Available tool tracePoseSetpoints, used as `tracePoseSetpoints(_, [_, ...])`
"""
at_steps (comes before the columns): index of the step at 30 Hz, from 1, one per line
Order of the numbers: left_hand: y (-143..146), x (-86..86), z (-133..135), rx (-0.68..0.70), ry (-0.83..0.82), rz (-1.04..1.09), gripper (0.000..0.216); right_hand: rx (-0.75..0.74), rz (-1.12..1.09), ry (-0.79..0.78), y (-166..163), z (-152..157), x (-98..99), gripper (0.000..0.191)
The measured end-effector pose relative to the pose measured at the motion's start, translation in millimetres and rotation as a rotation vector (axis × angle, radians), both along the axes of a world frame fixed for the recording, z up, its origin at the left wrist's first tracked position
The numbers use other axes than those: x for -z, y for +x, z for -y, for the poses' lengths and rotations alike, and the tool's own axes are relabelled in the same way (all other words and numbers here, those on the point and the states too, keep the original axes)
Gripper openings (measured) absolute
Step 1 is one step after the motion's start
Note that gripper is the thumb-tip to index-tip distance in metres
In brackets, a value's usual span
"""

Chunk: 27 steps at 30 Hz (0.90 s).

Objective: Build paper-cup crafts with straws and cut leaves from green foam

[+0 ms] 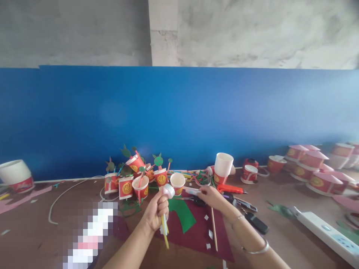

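Straws (166,239) jut below the gripping left hand (157,212), apart from the right hand (211,197).

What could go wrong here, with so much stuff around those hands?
The right hand might snag the scissors lying right beside it. Either hand could knock the open cup standing nearby. The small white pieces look loose on the dark red sheet, so a forearm may brush them away.

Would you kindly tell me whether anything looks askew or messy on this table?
Yes, in the decorated cluster left of centre, one red paper cup with green cutouts tilts sharply above straighter red cups. Small white scraps litter the dark-red sheet, looking untidy.
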State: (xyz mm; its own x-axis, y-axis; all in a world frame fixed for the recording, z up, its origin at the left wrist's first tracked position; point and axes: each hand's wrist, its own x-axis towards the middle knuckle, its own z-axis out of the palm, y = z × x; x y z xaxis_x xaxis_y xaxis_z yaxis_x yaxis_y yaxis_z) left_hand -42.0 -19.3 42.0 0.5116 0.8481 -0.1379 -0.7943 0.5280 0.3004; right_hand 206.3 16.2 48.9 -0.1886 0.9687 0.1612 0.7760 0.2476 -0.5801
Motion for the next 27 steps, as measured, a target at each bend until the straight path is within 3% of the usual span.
tracePoseSetpoints(3, [3, 2.7, 1, 0.007, 0.010, -0.032, 0.041, 0.102, -0.095, 0.235, -21, 10, 8.7, 0.022])
tracePoseSetpoints(5, [4, 4.7, 0, 0.004, 0.020, -0.056, 0.039, 0.007, -0.281, 0.303, -42, 21, 8.1, 0.021])
tracePoseSetpoints(9, [8, 8.9, -2, 0.034, 0.030, -0.132, 0.038, -0.269, -0.730, -0.099, -75, 42, 3.9, 0.033])
tracePoseSetpoints(13, [11, 8.2, 2, 0.096, 0.053, -0.220, 0.027, -0.230, -0.991, -0.344, -82, 49, 13.3, 0.033])
tracePoseSetpoints(15, [13, 6.2, 6, 0.100, 0.131, -0.322, 0.021, -0.193, -1.094, -0.405, -80, 48, 19.8, 0.031])
tracePoseSetpoints(20, [19, 4.6, 13, 0.148, 0.301, -0.611, 0.044, -0.206, -1.137, -0.449, -77, 45, 27.2, 0.035])
tracePoseSetpoints(27, [22, 3.2, 12, 0.010, 0.253, -0.558, 0.046, -0.286, -1.349, -0.526, -79, 47, 23.9, 0.022])
